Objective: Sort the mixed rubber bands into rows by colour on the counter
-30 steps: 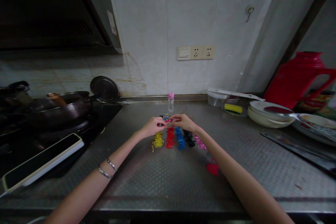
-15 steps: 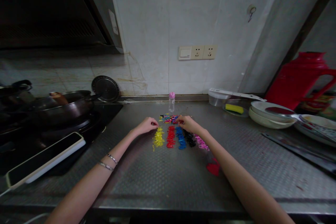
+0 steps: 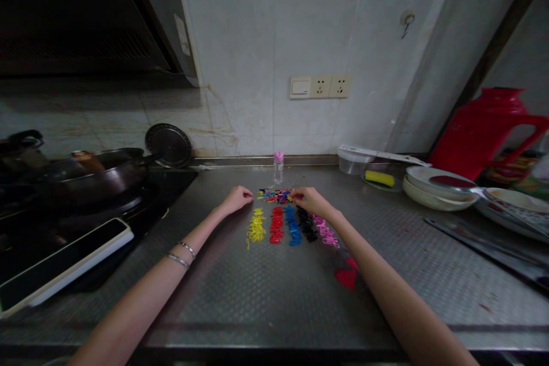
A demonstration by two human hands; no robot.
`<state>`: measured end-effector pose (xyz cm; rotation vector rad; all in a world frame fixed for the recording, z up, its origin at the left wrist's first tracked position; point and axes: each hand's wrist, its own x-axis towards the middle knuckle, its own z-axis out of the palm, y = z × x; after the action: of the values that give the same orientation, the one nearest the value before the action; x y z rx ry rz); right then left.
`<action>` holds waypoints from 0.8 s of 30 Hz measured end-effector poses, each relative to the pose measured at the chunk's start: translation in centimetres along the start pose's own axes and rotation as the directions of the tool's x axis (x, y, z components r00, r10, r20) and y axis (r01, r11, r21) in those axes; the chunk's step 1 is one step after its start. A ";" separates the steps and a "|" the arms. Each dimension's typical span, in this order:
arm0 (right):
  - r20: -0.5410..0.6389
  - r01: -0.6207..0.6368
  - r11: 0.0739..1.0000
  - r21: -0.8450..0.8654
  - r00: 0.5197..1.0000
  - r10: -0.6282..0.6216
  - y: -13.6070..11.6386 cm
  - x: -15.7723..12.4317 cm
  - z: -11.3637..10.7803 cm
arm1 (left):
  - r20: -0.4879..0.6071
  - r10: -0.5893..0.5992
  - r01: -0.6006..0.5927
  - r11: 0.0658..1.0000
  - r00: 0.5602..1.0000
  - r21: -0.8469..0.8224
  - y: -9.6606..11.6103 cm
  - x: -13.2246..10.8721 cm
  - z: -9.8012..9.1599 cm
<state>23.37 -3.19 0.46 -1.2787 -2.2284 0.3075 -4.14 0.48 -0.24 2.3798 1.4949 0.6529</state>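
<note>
On the steel counter [image 3: 266, 291] lie sorted rows of small elastic bands: yellow [image 3: 256, 226], red [image 3: 277, 225], blue [image 3: 293, 225], black [image 3: 307, 224] and pink [image 3: 325, 230]. Behind them sits a mixed-colour heap of bands [image 3: 275, 195]. My left hand [image 3: 237, 198] rests curled on the counter just left of the heap, fingertips pinched together. My right hand [image 3: 311, 200] is at the heap's right edge, fingers pinched on bands there. A small clear bottle with a pink cap [image 3: 278, 167] stands behind the heap.
A wok [image 3: 92, 174] sits on the stove at left, with a phone [image 3: 60, 266] near its front edge. Bowls and plates [image 3: 437, 186], a sponge [image 3: 380, 178] and a red thermos [image 3: 484, 128] crowd the right. A red heart-shaped piece [image 3: 346, 275] lies by my right forearm.
My hands, together over the mixed heap a second ago, have parted. The left hand has drawn back to the left; the right stays at the heap's right edge.
</note>
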 end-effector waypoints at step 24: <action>0.014 -0.030 0.995 -0.093 0.999 0.031 -0.3 -0.1 0.5 | 0.033 0.151 -0.150 0.988 0.988 -0.040 1.3 -2.0 -0.2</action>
<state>22.96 -3.40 0.14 -1.3641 -2.2616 0.2277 -3.92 -1.93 0.02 2.4795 1.2859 0.6621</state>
